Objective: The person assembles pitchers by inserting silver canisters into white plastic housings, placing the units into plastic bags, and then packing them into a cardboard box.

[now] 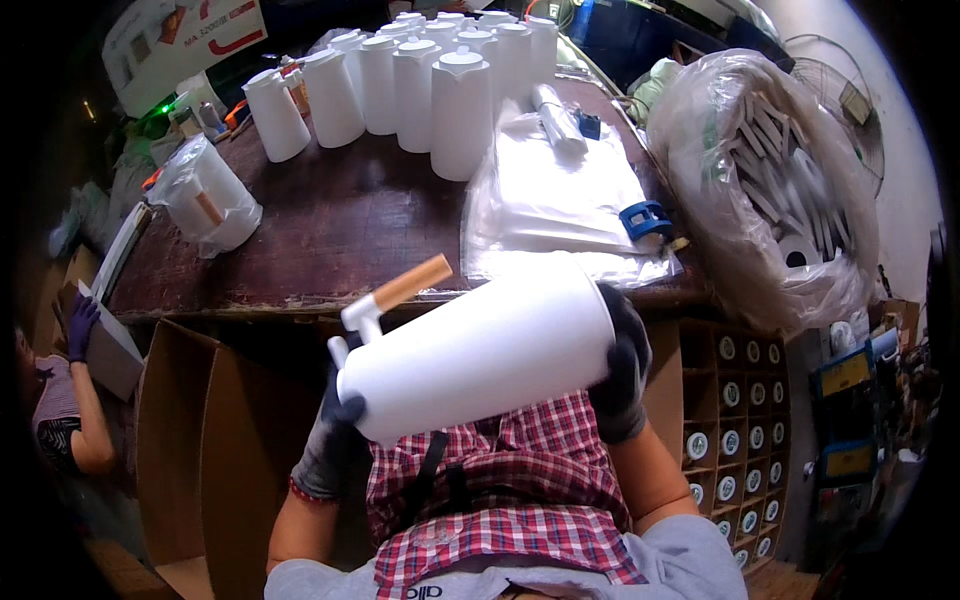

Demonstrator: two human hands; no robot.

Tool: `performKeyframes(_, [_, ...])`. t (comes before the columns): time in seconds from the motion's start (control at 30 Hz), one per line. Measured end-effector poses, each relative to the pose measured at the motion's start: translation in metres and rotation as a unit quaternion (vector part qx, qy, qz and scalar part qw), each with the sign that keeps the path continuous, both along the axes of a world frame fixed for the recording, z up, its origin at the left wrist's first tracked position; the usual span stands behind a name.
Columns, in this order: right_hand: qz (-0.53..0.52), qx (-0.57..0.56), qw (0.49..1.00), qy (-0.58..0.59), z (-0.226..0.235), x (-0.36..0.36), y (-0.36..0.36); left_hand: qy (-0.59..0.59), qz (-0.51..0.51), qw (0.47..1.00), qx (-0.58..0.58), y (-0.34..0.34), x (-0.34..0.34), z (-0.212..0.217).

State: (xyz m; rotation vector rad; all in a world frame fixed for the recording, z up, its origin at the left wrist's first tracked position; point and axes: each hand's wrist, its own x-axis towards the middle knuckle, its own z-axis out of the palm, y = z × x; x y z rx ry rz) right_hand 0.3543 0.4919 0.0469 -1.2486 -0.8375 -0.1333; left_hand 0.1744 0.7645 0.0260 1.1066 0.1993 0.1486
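Note:
A white jug (480, 350) with a light wood-coloured handle (412, 283) lies tilted on its side between my gloved hands, in front of the table edge. My left hand (338, 425) is closed round its lidded end, below the handle. At the base end, my right hand (622, 370) is wrapped round the rim. Both hands wear grey and dark work gloves. Beyond the jug, a stack of clear plastic bags (560, 195) lies flat on the table, with a blue tape dispenser (646, 220) on its right side.
Several white jugs (460, 115) stand upright on the dark red table (340, 215). A bagged jug (208, 195) is at its left. An open cardboard box (175, 420) and a divided box (700, 375) flank me. A plastic-lined bin (690, 190) holds white parts. Another person's purple-gloved hand (82, 325) touches a box.

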Motion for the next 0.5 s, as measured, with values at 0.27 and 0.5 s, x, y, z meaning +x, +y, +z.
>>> performKeyframes(0.27, [0.216, -0.288, 0.921, 0.146, -0.044, 0.07, -0.011, -0.326, -0.195, 0.485, 0.787, -0.061, -0.013, 0.068])
performKeyframes(0.5, [0.228, -0.158, 0.908, 0.313, -0.033, 0.076, -0.032, -0.337, -0.078, 0.705, 0.619, -0.013, 0.025, 0.09])
